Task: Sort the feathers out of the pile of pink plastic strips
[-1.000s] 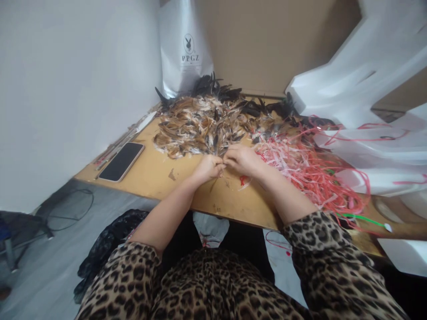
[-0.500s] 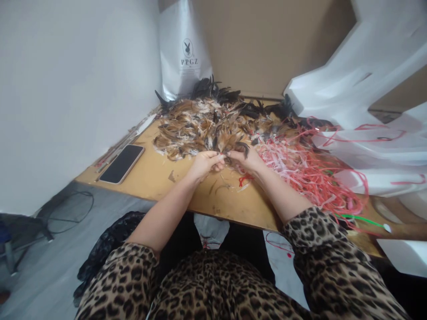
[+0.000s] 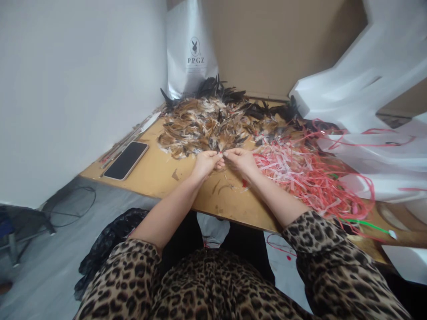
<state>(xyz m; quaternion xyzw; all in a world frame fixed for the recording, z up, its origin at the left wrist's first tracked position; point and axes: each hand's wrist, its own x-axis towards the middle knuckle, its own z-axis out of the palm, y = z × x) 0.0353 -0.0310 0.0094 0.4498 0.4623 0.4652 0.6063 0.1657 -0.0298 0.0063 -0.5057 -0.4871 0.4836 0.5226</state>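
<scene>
My left hand (image 3: 207, 163) is closed in a pinch on the base of a small brown feather bunch (image 3: 227, 141), whose tips fan out away from me. A tiny red spot shows at that base, between the hands. Close beside it, my right hand (image 3: 243, 161) is pinched too, its fingertips at the red spot; whatever it grips is too small to make out. Just beyond both hands spreads a heap of brown and white feathers (image 3: 187, 129), with black feathers (image 3: 213, 89) along its back edge.
A tangle of red and pink strips (image 3: 293, 173) covers the table (image 3: 187, 189) on the right, a green strip (image 3: 367, 223) at its edge. At left lies a phone (image 3: 126, 161). Behind stand a white bag (image 3: 193, 71) and a cardboard panel (image 3: 267, 49); white sheeting (image 3: 347, 75) hangs right.
My right hand has shifted slightly left, its fingertips closer together at the bunch's base. A dark curled feather that showed behind that hand is no longer visible there. The view has shifted a little.
</scene>
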